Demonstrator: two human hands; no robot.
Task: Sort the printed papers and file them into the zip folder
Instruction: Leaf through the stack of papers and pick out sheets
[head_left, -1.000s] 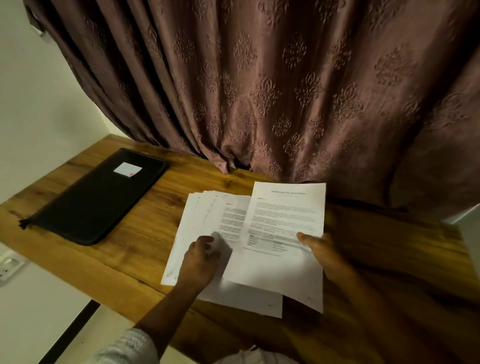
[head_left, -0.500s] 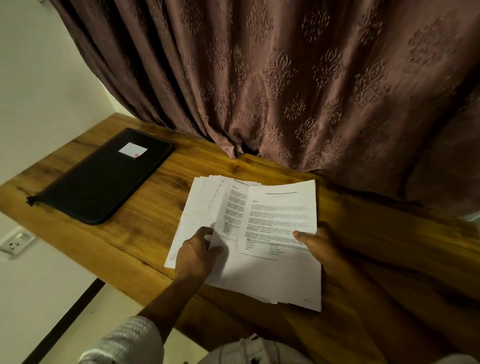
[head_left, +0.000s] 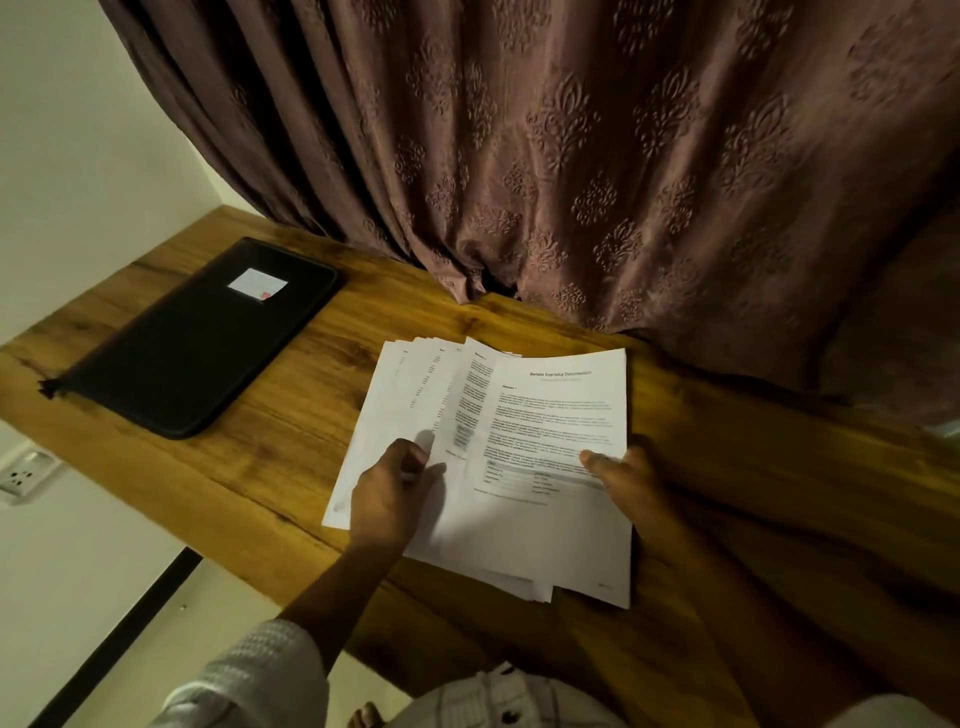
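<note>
From the head camera, the printed papers (head_left: 467, 519) lie fanned on the wooden counter (head_left: 291, 467) directly between the two hands, with the left hand (head_left: 387, 496) resting on the fan's left part, its fingers curled and pinching the edge of a sheet. The right hand (head_left: 631, 480) grips the top sheet (head_left: 561, 415) at its right edge, thumb pressed on the printed face (the other fingers are hidden underneath). The black zip folder (head_left: 202, 338) lies closed and flat, well apart to the left of both hands, in front of a brown patterned curtain (head_left: 571, 156).
</note>
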